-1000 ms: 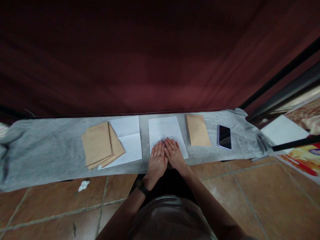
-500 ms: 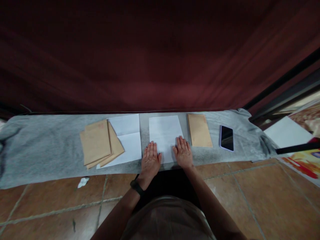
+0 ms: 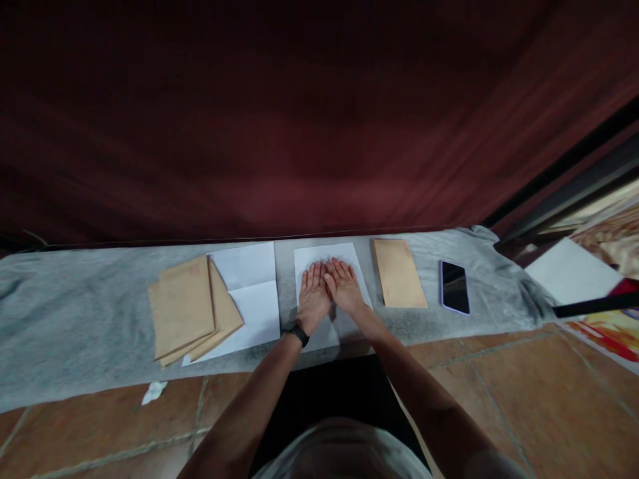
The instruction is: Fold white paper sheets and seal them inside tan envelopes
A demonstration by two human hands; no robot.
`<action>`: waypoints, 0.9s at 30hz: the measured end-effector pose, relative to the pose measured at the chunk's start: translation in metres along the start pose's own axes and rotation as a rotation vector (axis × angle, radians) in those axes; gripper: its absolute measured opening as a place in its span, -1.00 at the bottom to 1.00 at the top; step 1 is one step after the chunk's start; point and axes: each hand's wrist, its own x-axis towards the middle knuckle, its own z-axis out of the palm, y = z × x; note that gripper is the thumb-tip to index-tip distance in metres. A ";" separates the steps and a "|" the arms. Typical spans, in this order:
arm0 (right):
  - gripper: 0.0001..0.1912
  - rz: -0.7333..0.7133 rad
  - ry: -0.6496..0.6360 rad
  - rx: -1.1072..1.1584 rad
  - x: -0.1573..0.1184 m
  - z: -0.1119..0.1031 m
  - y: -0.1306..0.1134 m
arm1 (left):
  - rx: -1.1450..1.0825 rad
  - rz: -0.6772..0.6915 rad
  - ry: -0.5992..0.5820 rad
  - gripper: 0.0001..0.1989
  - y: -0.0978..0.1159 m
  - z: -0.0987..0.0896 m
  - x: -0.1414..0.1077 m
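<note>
At the middle of the grey-draped bench [image 3: 90,319], near its front edge: my left hand [image 3: 314,298] and my right hand [image 3: 346,291], one pair, bare, palms down, fingers extended, lying side by side with inner edges meeting. Neither grips anything. On the left wrist: one dark band [image 3: 299,334].

Beneath both hands: one white sheet [image 3: 322,338], lying flat, its far corners clear of my fingertips. Handling, as I judge it: very light, limp, inclined to slide on the bench, easily creased or torn. Best hold: a side edge or far corner, pinched lightly between finger and thumb.

To the left, apart from it: one second sheet [image 3: 257,306], white, a fold line across its middle, its left portion covered. Covering it: brown envelopes [image 3: 184,303], several, in a loose fanned pile. They look flat; whether anything is inside, I cannot tell.

To the right, near the white sheet: one brown packet [image 3: 400,274], squared, seemingly a neat stack of similar envelopes; contents, if any, not visible.

Farther right: one phone [image 3: 454,287], screen dark, rim pale purple.

Behind the bench: dark red hanging [image 3: 309,146]. Below: tiled floor [image 3: 479,379], with one white scrap [image 3: 154,392].
</note>
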 end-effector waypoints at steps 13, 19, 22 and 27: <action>-0.38 0.252 0.213 -0.090 0.005 0.021 0.035 | -0.007 -0.176 0.197 -0.40 -0.035 0.012 0.001; -0.39 0.148 0.153 -0.038 0.037 0.017 0.027 | -0.041 -0.089 0.176 -0.42 -0.024 0.005 0.040; -0.43 0.004 0.023 -0.004 0.062 0.017 0.021 | -0.049 -0.004 0.083 -0.41 -0.020 0.007 0.062; -0.48 -0.060 -0.041 -0.068 0.078 0.020 0.027 | -0.013 -0.008 0.021 -0.43 -0.028 0.015 0.075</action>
